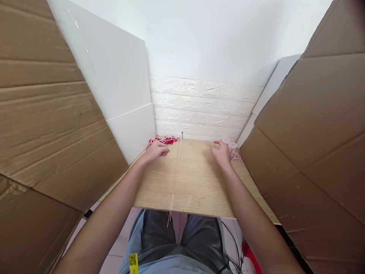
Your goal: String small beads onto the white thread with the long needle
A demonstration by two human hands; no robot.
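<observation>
A pale cord point(177, 163) runs taut from a small dark nail point(182, 133) at the back of the wooden board toward its front edge, where the loose ends hang over. To the left of it, my left hand point(157, 150) is closed in a pinch, with a thin beige thread point(186, 157) trailing from the fingertips across the cord. My right hand point(221, 153) is on the other side, thumb and index finger apart, with slack thread curling by the fingertips. Whether those fingers touch the thread is too fine to tell.
Red and pink yarn point(169, 140) lies at the back left. Two small clear cups point(233, 145) and a pink thread bundle point(236, 156) are at the back right. Tall cardboard panels point(313, 125) flank the board point(205, 186), and a white brick-pattern wall point(199, 101) closes the back.
</observation>
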